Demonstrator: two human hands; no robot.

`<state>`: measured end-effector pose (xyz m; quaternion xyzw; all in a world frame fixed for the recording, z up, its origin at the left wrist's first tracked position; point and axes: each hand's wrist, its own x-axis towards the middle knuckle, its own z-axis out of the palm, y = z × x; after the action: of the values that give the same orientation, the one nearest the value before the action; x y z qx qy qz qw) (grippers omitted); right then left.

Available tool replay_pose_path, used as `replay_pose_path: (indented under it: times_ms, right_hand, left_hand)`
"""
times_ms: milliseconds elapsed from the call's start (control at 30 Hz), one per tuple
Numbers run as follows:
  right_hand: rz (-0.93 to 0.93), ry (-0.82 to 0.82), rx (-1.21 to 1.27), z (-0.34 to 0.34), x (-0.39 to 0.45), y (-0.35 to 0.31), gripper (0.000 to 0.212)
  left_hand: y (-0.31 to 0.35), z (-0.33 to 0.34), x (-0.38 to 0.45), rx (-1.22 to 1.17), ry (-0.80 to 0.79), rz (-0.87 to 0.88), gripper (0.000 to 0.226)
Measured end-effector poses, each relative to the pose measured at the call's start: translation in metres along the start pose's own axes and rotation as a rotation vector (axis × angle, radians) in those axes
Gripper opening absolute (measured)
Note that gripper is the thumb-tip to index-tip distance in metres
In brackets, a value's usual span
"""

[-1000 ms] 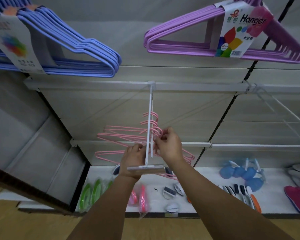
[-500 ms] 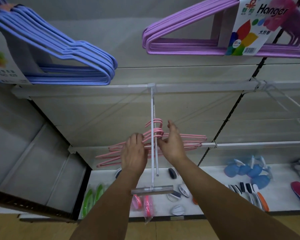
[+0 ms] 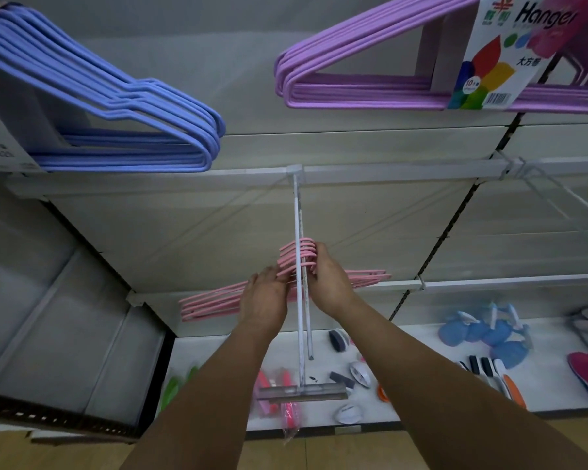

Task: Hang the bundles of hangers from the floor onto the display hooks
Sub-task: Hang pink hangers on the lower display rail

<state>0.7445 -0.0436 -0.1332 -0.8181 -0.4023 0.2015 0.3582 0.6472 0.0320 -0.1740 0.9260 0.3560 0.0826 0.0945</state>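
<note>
A: Pink hanger bundle (image 3: 286,293) hooked over the display hook (image 3: 299,266), about midway along the prong, well short of the back rail (image 3: 387,173)

B: Hands?

A: Right hand (image 3: 330,283) curled round the cluster of pink hooks from the right. Left hand (image 3: 265,300) against the necks from the left, fingers fairly straight, pressing more than gripping; hard to tell for sure

B: Best way on from here?

A: Probably worth squeezing the hooks together as one stack, sliding straight back along the prong toward the rail, then releasing only once all loops sit over the wire. Any stray hook off the prong likely to tip the bundle sideways

B: Versus half a second ago?

A: Bundle slid further back and more gathered; left side of the pink bars lower, right ends up near the lower rail (image 3: 489,283). Price tag holder (image 3: 302,391) at the prong's tip now nearer the camera

B: Around it?

A: Blue hangers (image 3: 133,130) upper left, purple hangers (image 3: 370,89) upper right, small goods on the bottom shelf (image 3: 421,385)
</note>
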Motion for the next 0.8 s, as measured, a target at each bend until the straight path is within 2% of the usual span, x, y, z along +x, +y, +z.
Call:
replay_pose_path:
  times_ms: [67,133,200,333,500,700,800]
  right_hand:
    - [-0.003,-0.014,-0.171,0.002,-0.002,0.006,0.033]
    - [0.025,-0.045,-0.485,0.002,-0.004,0.016,0.045]
    - [0.076,-0.105,-0.633,0.002,-0.007,0.026,0.058]
    - [0.147,-0.214,-0.655,0.006,-0.014,0.043,0.054]
    - [0.161,-0.174,-0.635,0.011,-0.021,0.048,0.045]
    - [0.159,-0.134,-0.658,0.01,-0.035,0.053,0.052]
    - [0.183,-0.063,-0.628,0.003,-0.054,0.06,0.055]
  left_hand:
    - [-0.005,0.007,0.001,0.034,-0.026,0.019,0.045]
    - [-0.008,0.011,0.0,0.035,-0.038,0.034,0.048]
    - [-0.01,0.012,-0.002,0.009,-0.045,0.046,0.049]
    - [-0.012,0.014,-0.008,-0.027,-0.027,0.115,0.05]
    - [-0.016,0.015,-0.013,-0.051,-0.068,0.11,0.051]
    - [-0.011,0.007,-0.034,0.013,-0.071,0.037,0.054]
    - [-0.008,0.005,-0.049,0.048,-0.079,0.005,0.055]
